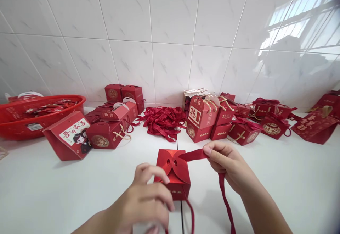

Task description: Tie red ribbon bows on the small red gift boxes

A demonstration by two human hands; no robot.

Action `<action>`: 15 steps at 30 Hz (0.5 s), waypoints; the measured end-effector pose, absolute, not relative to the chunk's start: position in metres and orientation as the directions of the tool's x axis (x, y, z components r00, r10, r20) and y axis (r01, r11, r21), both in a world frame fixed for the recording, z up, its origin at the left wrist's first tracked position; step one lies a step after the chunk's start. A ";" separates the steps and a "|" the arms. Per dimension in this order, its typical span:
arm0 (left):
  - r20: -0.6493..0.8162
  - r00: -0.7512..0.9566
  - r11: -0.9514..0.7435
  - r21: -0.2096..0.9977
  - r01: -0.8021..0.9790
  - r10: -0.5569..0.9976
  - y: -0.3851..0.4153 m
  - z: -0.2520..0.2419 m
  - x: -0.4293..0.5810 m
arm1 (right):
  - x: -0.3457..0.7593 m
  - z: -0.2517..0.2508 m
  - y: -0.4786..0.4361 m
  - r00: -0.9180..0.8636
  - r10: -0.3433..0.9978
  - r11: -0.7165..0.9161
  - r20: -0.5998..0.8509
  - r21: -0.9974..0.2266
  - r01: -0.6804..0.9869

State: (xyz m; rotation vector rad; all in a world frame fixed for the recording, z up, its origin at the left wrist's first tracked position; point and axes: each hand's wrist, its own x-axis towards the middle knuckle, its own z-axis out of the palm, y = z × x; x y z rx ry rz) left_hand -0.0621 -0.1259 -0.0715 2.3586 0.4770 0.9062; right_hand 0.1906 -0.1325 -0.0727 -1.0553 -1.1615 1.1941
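Note:
A small red gift box (174,173) with curved closing flaps and two holes stands on the white table (79,188) right in front of me. My left hand (148,200) grips the box's near left side, fingers curled round it. My right hand (225,166) pinches a red ribbon (193,155) whose end reaches the box's top flaps. The rest of the ribbon hangs down under my right hand toward the table's near edge (225,202). Another ribbon length trails from the box's front (190,214).
A heap of loose red ribbons (163,118) lies at the back centre. Several finished red boxes stand left (108,134) and right (204,115) of it, more along the right (315,124). A red plastic basket (39,118) sits far left. A tiled wall (170,39) closes the back.

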 end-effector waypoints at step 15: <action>0.227 0.577 -0.583 0.589 0.559 0.784 -0.073 -0.075 -0.033 | 0.178 -0.083 -0.127 0.000 1.000 0.013 0.013 -0.986 -0.167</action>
